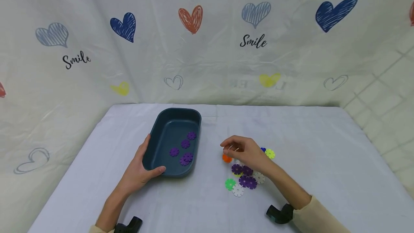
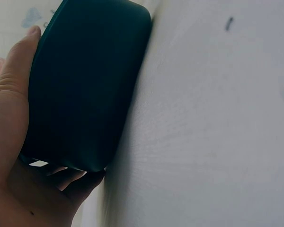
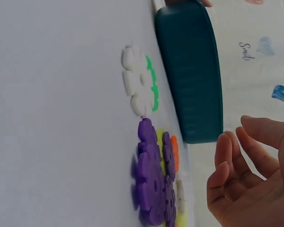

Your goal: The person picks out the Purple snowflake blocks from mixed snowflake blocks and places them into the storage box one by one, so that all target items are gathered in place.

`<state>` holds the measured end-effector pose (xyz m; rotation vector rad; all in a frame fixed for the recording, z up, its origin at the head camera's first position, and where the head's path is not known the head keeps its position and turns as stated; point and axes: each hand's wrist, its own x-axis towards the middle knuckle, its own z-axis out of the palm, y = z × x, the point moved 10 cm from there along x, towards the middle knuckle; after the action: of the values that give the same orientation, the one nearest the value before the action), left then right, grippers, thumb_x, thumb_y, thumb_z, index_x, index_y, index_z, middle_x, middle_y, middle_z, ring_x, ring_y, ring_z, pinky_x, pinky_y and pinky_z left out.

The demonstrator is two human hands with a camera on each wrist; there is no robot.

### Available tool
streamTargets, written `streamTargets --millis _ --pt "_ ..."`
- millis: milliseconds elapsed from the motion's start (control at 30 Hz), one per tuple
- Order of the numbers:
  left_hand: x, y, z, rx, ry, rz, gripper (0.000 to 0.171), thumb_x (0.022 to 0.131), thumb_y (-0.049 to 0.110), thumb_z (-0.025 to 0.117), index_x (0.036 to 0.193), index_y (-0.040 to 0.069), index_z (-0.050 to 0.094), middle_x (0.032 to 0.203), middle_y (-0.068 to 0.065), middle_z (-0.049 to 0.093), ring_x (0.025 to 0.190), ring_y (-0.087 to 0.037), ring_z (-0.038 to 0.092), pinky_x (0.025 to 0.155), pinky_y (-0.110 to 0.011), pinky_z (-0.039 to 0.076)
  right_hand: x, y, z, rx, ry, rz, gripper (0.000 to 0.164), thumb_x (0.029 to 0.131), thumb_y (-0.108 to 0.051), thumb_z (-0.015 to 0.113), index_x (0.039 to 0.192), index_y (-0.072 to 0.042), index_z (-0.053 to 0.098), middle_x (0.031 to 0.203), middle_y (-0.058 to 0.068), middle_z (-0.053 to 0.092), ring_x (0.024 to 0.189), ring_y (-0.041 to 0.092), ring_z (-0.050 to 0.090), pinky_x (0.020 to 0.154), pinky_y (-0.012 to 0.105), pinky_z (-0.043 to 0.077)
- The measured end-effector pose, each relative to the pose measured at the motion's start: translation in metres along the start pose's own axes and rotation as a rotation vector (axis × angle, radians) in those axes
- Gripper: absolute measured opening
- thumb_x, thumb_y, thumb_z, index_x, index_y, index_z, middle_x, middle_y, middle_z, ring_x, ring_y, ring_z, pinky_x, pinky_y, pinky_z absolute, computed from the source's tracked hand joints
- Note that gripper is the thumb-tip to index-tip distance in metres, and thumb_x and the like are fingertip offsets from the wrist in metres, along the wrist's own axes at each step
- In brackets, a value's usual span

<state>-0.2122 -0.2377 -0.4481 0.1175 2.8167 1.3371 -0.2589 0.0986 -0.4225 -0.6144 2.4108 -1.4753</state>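
My left hand (image 1: 138, 172) holds the near left corner of a dark teal tray (image 1: 152, 143), thumb at the near rim and fingers along its left side. In the left wrist view, fingers (image 2: 83, 189) bend around the tray's end. Several purple flower-shaped discs (image 1: 174, 151) lie inside the tray. To the right, my right hand (image 1: 244, 150) hovers over a loose group of such discs, its fingers loosely bent. The right wrist view shows nothing between its thumb and fingers. Below it are purple discs (image 1: 244, 181), an orange disc (image 1: 227, 158), a green disc (image 1: 230, 184) and a white disc (image 1: 238, 190).
Yellow (image 1: 270, 153) and blue discs lie beyond the right forearm, partly hidden by it. A white cloth (image 1: 200, 204) covers the table. Behind the table hangs a pale curtain (image 1: 220, 56) printed with hearts. Black wrist cameras (image 1: 279, 214) sit at both cuffs.
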Motion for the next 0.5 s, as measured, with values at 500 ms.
streamTargets --millis 500 --pt "0.000 0.000 0.000 0.004 0.005 0.004 0.122 0.082 0.038 0.087 0.168 0.036 0.001 0.177 -0.014 0.010 0.159 -0.048 0.016 0.117 -0.077 0.024 -0.012 0.004 0.001 -0.012 -0.052 -0.049 0.023 0.098 -0.017 0.071 0.118 -0.006 0.073 0.104 0.007 0.075 0.091 0.015 0.068 0.078 0.024 0.058"
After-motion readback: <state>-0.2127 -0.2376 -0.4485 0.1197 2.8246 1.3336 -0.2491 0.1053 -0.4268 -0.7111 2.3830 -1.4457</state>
